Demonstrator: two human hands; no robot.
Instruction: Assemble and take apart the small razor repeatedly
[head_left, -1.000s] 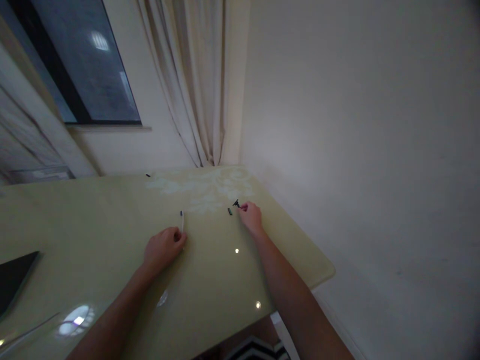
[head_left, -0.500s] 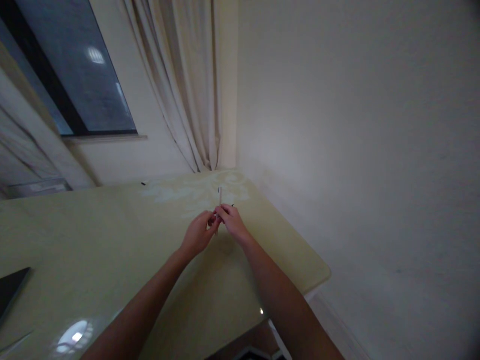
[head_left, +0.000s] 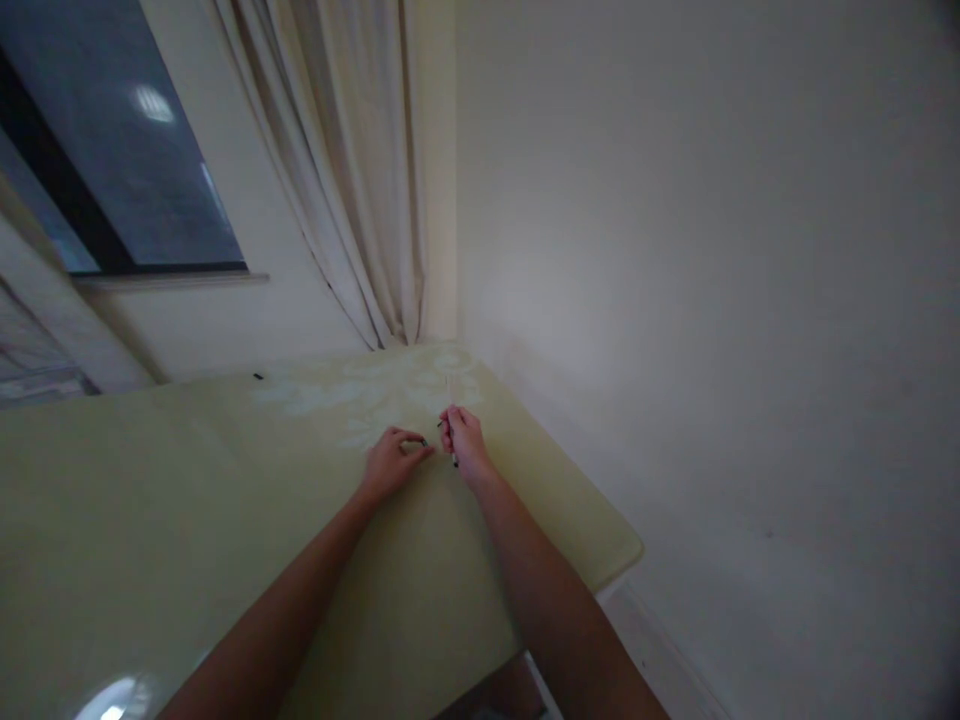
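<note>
My right hand (head_left: pixel 466 442) is closed around what looks like a slim pen (head_left: pixel 451 394). Its pale, thin end sticks up past the fingers, and a dark end shows below them. A short black bit also juts out at the left of these fingers; whether it belongs to the pen I cannot tell. Just to the left, my left hand (head_left: pixel 394 462) pinches a small dark piece (head_left: pixel 424 442) between thumb and fingertips, too small to name surely. The hands are a little apart, over the far right part of the table.
The pale yellow-green glossy table (head_left: pixel 187 480) reaches to the wall. A small black piece (head_left: pixel 258 376) lies near its far edge. Beige curtains (head_left: pixel 352 180) hang beside a window (head_left: pixel 165 150). A plain wall (head_left: pixel 675 300) bounds the right side.
My hands were together on the pale stick; now they have parted, the left holding a small dark piece and the right the pen. The view has shifted slightly right.
</note>
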